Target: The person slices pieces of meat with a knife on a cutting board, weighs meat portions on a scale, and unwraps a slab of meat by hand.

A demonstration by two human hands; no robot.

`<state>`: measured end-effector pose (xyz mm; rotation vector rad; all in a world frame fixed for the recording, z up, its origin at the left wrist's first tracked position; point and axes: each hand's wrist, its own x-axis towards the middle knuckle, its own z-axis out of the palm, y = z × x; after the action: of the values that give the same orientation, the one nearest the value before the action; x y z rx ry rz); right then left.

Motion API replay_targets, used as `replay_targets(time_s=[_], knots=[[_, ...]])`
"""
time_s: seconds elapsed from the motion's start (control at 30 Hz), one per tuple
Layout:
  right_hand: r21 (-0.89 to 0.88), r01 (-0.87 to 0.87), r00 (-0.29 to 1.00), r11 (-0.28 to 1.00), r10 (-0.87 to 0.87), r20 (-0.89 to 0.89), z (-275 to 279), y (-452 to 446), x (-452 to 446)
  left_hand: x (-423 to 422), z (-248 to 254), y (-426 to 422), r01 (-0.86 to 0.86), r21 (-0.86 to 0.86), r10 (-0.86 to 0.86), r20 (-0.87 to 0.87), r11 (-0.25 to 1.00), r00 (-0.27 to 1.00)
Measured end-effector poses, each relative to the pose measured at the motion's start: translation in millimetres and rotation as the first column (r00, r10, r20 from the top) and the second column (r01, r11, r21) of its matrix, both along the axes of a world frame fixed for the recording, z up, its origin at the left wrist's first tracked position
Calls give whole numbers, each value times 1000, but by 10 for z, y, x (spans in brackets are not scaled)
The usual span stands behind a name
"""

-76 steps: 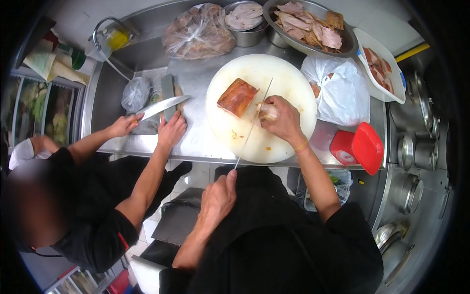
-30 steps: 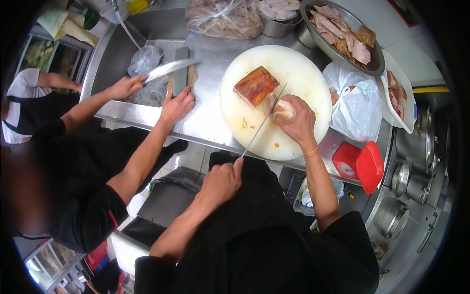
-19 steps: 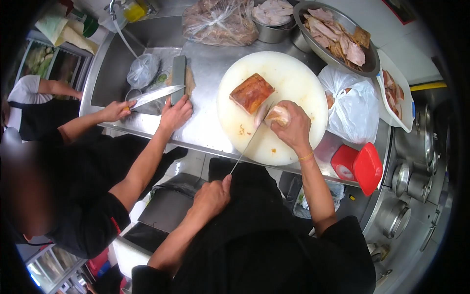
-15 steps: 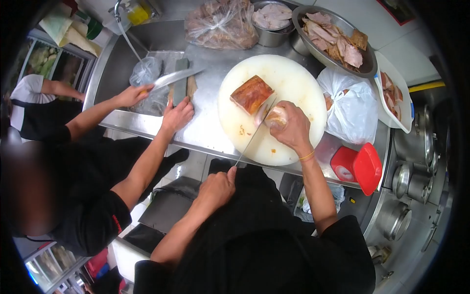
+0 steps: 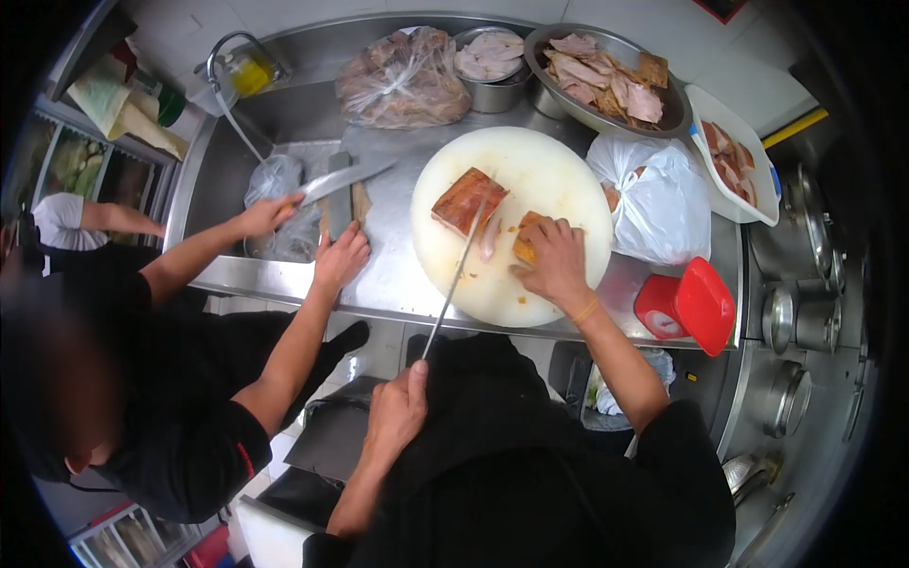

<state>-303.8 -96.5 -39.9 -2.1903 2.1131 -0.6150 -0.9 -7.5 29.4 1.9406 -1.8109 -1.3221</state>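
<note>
My left hand (image 5: 398,407) is closed round the handle of a long knife (image 5: 446,305), whose thin blade reaches over the round white cutting board (image 5: 440,156). The blade's far part lies over the right edge of a browned slab of roasted meat (image 5: 466,199). A thin pale slice (image 5: 490,239) rests just right of the blade. My right hand (image 5: 557,260) is curled over a smaller brown-skinned piece of meat (image 5: 526,248), apart from the slab; its fingers partly cover the piece. Small brown crumbs lie on the board.
A co-worker at left holds a knife (image 5: 346,178) over a sharpening stone (image 5: 340,204). Behind the board stand a bagged load of meat (image 5: 402,85), a pot (image 5: 497,97) and a bowl of sliced meat (image 5: 606,118). At right are a white bag (image 5: 663,213) and a red scale (image 5: 663,308).
My right hand has turned palm-down over the small piece, now farther from the slab. The knife blade has shifted left onto the slab's edge. The view has also shifted slightly.
</note>
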Motion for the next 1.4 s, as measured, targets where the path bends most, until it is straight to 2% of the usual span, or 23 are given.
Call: replay_targets(time_s=[0.03,0.13,0.23,0.27,0.37,0.4,0.5,0.6,0.63,0.7,0.73,0.77,0.8,0.9,0.93,0.97,1.0,1.03,1.1,1.17,1.27,1.37,1.4], knots=[[70,0,1000,998,-1,11,55,-14,88,12,0,-2,-16,5,16,-14,1000,1000],[-133,54,999,990,-53,11,-143,-300,240,67,-41,-29,-53,-15,52,-53,998,997],[197,98,995,976,-99,-2,-316,-530,329,122,-144,-44,-66,-53,61,-83,996,995],[146,105,992,984,-114,56,-362,-554,321,137,-162,-34,-74,-52,69,-89,996,994],[240,43,984,970,-83,157,-225,-513,301,200,-247,26,-136,-20,133,-102,991,986],[93,18,981,996,-35,190,-199,-442,297,216,-263,38,-158,-2,157,-107,987,982],[144,44,912,989,-98,397,77,-332,140,293,-489,156,-218,10,217,-168,976,962],[9,229,687,974,-168,707,161,-458,-271,270,-480,119,-249,14,245,-243,968,939],[120,192,453,974,-196,870,319,-605,-496,260,-492,81,-232,25,231,-219,973,948],[66,262,381,963,-166,910,596,-896,-991,281,-515,59,-209,56,216,-159,976,963],[36,328,243,944,-121,962,775,-995,-1154,282,-496,46,-181,41,186,-164,983,969],[57,402,321,914,-199,926,864,-1061,-1330,269,-453,16,-157,34,161,-165,987,973],[-5,500,662,866,-378,647,947,-1118,-1474,266,-412,9,-134,30,137,-164,990,977],[-190,369,880,910,-276,387,658,-787,-1231,284,-450,26,-158,33,162,-178,987,971],[93,192,875,977,-213,435,658,-562,-984,289,-457,27,-167,31,170,-188,986,967],[362,136,976,922,-188,113,431,-473,-817,299,-471,34,-172,26,173,-200,985,964],[414,-5,990,910,-52,127,81,-347,-676,304,-488,38,-167,20,168,-214,986,962],[500,37,994,865,-84,71,83,-226,-402,298,-496,44,-202,69,213,-234,977,949],[428,173,982,887,-190,-3,-81,-151,-149,264,-499,32,-234,160,271,-271,959,924],[379,228,966,897,-258,29,-89,-172,-115,194,-417,-12,-243,243,319,-352,939,880],[366,284,900,886,-378,217,-40,-90,-156,134,-454,-129,-162,216,233,-363,963,902],[524,158,621,837,-497,606,164,52,-450,20,-412,-253,-107,212,183,-384,971,905],[545,148,418,825,-552,722,144,105,-557,32,-429,-257,-107,198,175,-367,974,914]])
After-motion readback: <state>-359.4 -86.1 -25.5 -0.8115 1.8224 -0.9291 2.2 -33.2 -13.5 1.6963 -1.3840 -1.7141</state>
